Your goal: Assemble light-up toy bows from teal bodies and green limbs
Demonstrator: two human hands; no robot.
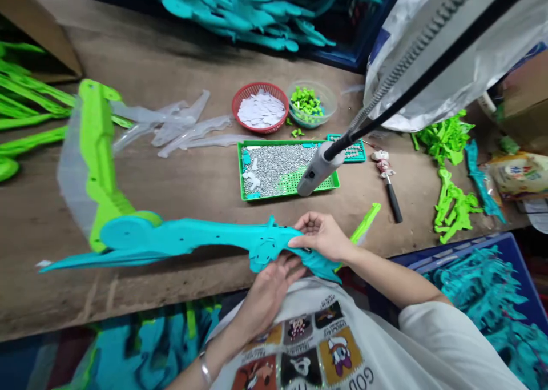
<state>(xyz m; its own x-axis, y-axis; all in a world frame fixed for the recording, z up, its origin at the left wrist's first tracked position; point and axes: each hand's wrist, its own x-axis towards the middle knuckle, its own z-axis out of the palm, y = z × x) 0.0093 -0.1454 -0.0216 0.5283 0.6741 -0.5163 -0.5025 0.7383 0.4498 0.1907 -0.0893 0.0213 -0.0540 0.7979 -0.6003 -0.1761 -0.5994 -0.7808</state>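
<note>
A long turquoise plastic toy body [205,234], perhaps a toy crossbow or gun, lies along the front of the workbench, its right end overhanging the edge at my waist. A lime-green arm [100,161] with a clear plastic sheet joins its left end; another green piece [363,224] sticks out beyond its right end. My right hand [325,238] pinches the body's right part from above, thumb on its face and fingers curled. From below, my left hand [272,290] supports the same part, its fingertips partly hidden under it.
A green tray [289,198] of small metal pieces lies ahead, under a hanging electric screwdriver [319,170]. Behind stand a red basket [237,113] and a clear bowl [329,101]. A black-handled tool [394,202] lies right. Crates of turquoise parts [492,293] flank the bench.
</note>
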